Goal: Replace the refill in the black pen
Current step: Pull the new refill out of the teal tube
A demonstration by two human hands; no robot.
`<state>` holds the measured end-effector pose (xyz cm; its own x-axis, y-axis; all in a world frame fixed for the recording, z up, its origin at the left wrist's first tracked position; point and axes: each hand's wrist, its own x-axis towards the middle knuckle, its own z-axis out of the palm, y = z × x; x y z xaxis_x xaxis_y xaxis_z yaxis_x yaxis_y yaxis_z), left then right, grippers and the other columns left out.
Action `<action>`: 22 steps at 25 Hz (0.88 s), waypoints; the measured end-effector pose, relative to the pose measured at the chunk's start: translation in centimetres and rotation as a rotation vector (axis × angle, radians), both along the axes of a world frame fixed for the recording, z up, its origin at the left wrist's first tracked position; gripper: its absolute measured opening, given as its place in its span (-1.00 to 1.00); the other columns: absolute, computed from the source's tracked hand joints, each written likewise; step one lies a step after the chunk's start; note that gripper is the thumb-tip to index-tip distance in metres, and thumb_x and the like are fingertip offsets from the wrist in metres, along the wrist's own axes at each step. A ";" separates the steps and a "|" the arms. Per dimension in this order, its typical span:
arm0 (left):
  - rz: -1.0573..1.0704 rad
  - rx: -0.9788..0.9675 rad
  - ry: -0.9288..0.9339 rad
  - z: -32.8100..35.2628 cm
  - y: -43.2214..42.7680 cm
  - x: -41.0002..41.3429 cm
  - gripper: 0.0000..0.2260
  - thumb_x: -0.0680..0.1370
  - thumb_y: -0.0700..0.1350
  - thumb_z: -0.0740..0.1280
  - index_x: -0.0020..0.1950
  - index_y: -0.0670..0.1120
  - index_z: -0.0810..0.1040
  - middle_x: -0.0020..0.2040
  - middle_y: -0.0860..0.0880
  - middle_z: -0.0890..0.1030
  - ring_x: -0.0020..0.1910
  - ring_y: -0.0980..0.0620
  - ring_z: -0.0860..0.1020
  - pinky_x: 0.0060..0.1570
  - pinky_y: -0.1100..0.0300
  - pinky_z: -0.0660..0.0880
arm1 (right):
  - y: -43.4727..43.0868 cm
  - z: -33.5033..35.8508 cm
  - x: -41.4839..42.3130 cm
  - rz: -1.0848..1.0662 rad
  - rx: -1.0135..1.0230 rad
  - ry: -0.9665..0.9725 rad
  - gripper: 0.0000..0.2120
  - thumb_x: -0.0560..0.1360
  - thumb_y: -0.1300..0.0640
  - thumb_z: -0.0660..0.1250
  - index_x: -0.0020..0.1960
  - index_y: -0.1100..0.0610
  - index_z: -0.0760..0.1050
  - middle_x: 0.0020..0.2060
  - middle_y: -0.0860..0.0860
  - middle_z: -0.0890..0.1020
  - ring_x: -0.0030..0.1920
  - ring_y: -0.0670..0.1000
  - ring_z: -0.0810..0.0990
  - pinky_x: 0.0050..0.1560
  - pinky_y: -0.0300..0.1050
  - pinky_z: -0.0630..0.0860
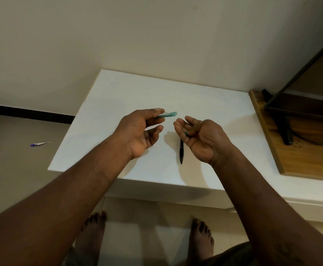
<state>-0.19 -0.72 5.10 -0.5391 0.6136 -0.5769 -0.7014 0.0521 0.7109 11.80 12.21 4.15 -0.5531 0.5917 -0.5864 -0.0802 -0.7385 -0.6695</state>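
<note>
You are at the early part of the job, I judge: the black pen [181, 152] is not yet opened. It lies on the white surface [118, 96] between your wrists, its far end hidden under your right hand [197, 137], its tip pointing back towards you.

Your left hand [141, 131] pinches a teal see-through tube [168, 114] between thumb and fingertips, the open end of the tube pointing across at your other hand. Your remaining left fingers hang loosely curled below it. Your right hand is turned palm up, with a thin refill [187, 133] with a green end lying across the palm; the thumb and fingers curl over it, though how firmly you grip it is hard to tell. The two hands are near each other but apart, both held above the surface.

It looks as if the refill came out of the tube, so the step in hand is getting the new refill ready. Next you need a free hand: set the tube down, clear of the pen, keep the refill safe in your right palm, then pick up the black pen and open it. Mind the refill does not roll off while you do.
</note>
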 end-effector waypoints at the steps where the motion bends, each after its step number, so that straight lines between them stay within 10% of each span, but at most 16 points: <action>1: 0.007 -0.001 0.006 0.0 0.0 0.0 -0.87 0.54 -0.12 0.48 0.05 -0.08 0.78 -0.26 0.01 0.75 -0.36 0.07 0.66 -0.37 0.27 0.57 | -0.1 0.0 0.0 0.012 0.014 0.000 -0.63 0.62 0.53 -0.04 0.15 0.36 0.51 0.10 0.31 0.66 0.08 0.26 0.72 0.04 0.01 0.70; 22: 0.075 0.003 0.064 -0.5 -0.1 -0.6 -0.86 0.57 -0.11 0.47 0.08 -0.08 0.77 -0.23 0.01 0.76 -0.39 0.07 0.69 -0.34 0.25 0.60 | 0.6 -0.4 0.3 -0.015 0.108 -0.015 -0.71 0.64 0.55 0.08 0.11 0.38 0.56 0.13 0.29 0.68 0.08 0.24 0.74 0.00 -0.06 0.72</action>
